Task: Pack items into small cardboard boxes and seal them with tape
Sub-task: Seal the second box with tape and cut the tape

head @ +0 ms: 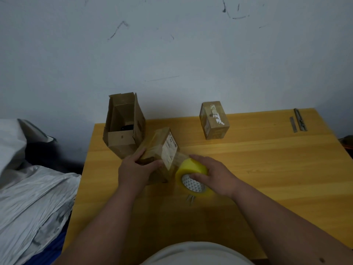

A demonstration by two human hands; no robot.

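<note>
Right hand [214,175] grip: fingers curled over yellow tape roll [193,176], one fingertip at core. Left hand [134,172] grip: wrapped round near end of small box [159,150], holding it tilted above counter [257,159]. Clear tape strip runs from roll to labelled box face.

Open box [122,127] just behind, dark item inside; taped box [214,120] well apart, farther back.

Risks: strip slackens and sticks to itself, or wrinkles on skewed pull; tilted box twists in one-handed hold; elbow nudges open box.
</note>
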